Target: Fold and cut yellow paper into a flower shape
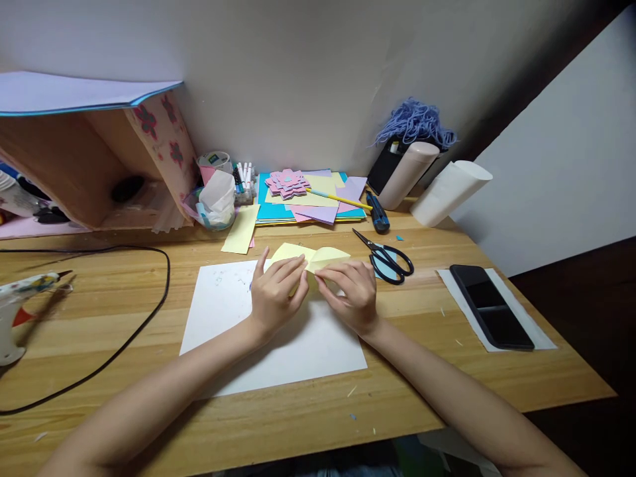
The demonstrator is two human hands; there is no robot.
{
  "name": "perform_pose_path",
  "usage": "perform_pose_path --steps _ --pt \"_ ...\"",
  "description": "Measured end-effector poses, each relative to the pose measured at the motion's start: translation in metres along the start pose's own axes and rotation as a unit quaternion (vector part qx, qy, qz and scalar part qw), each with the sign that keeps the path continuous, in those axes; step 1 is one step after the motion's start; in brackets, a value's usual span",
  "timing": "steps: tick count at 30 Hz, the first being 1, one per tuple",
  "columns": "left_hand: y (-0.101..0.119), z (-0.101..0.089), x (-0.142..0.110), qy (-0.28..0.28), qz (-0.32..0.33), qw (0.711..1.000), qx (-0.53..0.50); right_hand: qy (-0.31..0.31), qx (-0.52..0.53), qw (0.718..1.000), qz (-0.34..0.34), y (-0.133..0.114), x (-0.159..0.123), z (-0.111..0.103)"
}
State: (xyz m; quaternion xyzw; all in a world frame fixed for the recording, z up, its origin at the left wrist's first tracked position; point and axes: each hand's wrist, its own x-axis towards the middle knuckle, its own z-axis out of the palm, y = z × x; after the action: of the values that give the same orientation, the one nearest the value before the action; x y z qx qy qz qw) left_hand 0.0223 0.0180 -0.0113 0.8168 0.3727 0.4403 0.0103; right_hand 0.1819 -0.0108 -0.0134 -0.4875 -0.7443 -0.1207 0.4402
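Observation:
A folded piece of pale yellow paper is held between my two hands, above a white sheet lying on the wooden table. My left hand has its fingers laid on the left part of the yellow paper, thumb near the crease, index finger raised. My right hand pinches the near edge of the yellow paper between thumb and fingers. The paper's right part bulges upward, and its lower edge is partly hidden by my fingers. Black-handled scissors lie just right of my right hand, over a light blue scrap.
A glue gun and its black cable lie on the left. Behind stand a cardboard box, coloured papers with a pink layered paper flower, a box cutter and paper rolls. A phone lies right.

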Motion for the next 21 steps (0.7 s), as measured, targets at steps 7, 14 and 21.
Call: perform_pose_path --steps 7,14,21 --pt "0.0019 0.0011 -0.0005 -0.007 0.042 0.999 0.010 0.024 -0.043 0.998 -0.038 0.0002 0.0026 0.0017" --pt "0.0053 0.0007 0.0006 -0.009 0.063 0.997 0.033 0.051 -0.062 0.995 -0.059 -0.0018 0.0068 0.0018" --pt "0.0058 -0.0001 0.0012 -0.025 0.066 0.997 0.032 0.047 -0.050 0.995 -0.067 -0.0001 0.0060 0.0005"
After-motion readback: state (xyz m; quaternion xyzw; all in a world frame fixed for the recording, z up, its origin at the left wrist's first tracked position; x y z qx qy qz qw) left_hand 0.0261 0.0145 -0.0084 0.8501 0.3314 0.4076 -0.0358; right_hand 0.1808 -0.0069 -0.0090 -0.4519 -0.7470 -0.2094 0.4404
